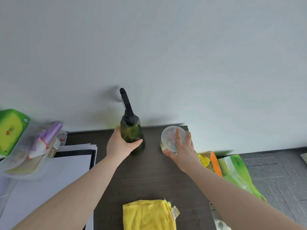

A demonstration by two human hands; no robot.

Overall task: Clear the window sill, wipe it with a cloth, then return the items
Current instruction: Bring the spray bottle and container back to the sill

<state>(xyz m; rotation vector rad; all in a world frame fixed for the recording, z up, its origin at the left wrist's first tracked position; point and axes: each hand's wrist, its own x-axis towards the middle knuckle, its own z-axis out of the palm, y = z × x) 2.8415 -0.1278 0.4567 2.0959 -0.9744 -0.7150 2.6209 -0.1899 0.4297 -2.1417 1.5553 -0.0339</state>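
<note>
A dark green spray bottle [132,130] with a black nozzle stands upright on the dark brown surface [149,176] near the white wall. My left hand [121,145] is wrapped around its lower body. To its right is a clear round plastic container [171,140] with a lid and small colourful things inside. My right hand [181,148] grips it from the near side, fingers over the lid. A folded yellow cloth [147,214] lies at the near edge of the surface, between my forearms.
White papers and a black folder [74,156] lie at the left, with a green box [11,130] and purple bags [48,138] behind. Green and orange packets [235,171] lie on the grey floor at the right.
</note>
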